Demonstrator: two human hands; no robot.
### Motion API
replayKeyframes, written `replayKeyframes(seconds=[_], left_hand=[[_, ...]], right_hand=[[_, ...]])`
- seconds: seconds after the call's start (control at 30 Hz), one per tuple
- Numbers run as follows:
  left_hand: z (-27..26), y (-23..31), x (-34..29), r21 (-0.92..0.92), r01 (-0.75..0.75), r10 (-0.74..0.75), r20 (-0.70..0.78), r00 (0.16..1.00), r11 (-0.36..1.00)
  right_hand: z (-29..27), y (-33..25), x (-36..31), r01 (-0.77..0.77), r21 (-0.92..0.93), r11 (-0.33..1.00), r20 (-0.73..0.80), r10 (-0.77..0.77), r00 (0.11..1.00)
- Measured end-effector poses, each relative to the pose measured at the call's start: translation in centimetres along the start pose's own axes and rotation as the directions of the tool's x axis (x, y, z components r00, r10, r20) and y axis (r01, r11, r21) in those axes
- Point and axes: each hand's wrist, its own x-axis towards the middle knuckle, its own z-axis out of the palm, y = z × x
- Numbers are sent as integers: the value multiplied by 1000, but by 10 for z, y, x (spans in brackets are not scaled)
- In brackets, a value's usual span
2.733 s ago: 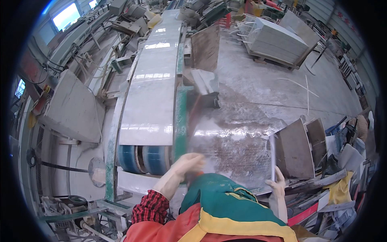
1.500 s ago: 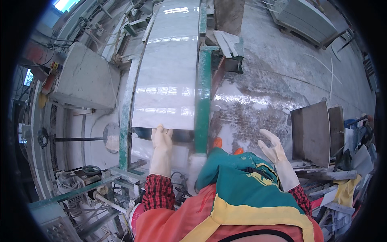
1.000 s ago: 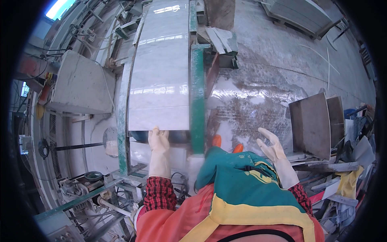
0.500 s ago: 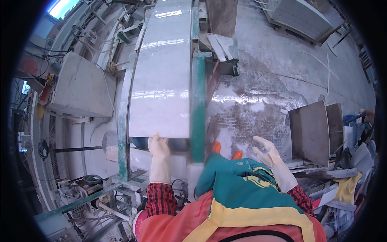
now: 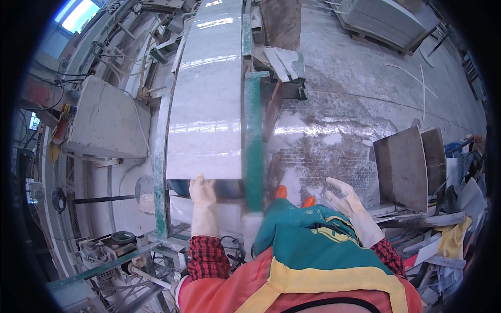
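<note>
A long, glossy white stone slab (image 5: 205,115) lies lengthwise on a green-framed roller conveyor (image 5: 254,151) ahead of me. My left hand (image 5: 202,201), in a cream rubber glove, is at the slab's near edge. Its fingers are bent onto that edge, with one fingertip showing on top; the rest of the grip is hidden. Just below the edge a dark roller (image 5: 227,189) shows. My right hand (image 5: 348,201), gloved the same way, hangs in the air to the right of my green apron (image 5: 313,250). Its fingers are stretched out and hold nothing.
Dark flat panels (image 5: 401,169) stand upright on the right, beside a heap of scrap pieces (image 5: 449,229). A large pale block (image 5: 108,120) is left of the conveyor. Wet, whitish floor (image 5: 334,141) lies to the right. Stacked slabs (image 5: 383,23) sit at the far right.
The whole view has shifted slightly. My left hand stays at the slab's near edge, and my right hand keeps its outstretched pose. Any slab movement is too small to make out.
</note>
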Motion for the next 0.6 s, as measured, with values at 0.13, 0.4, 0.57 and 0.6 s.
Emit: replayKeyframes(seconds=[0.13, 0.4, 0.57, 0.6], left_hand=[[10, 23, -8, 403, 121, -123, -22, 992, 907], [18, 70, 11, 983, 180, -248, -183, 951, -33], [74, 82, -7, 980, -80, -248, 33, 968, -184], [82, 72, -9, 989, -125, -322, 94, 942, -77]], right_hand=[[3, 18, 1, -16, 10, 1000, 19, 15, 1000], [-3, 62, -5, -76, 54, 996, 9, 76, 997], [-23, 153, -34, -95, 146, 985, -198, 123, 972], [-29, 178, -43, -96, 161, 982, -311, 142, 940]])
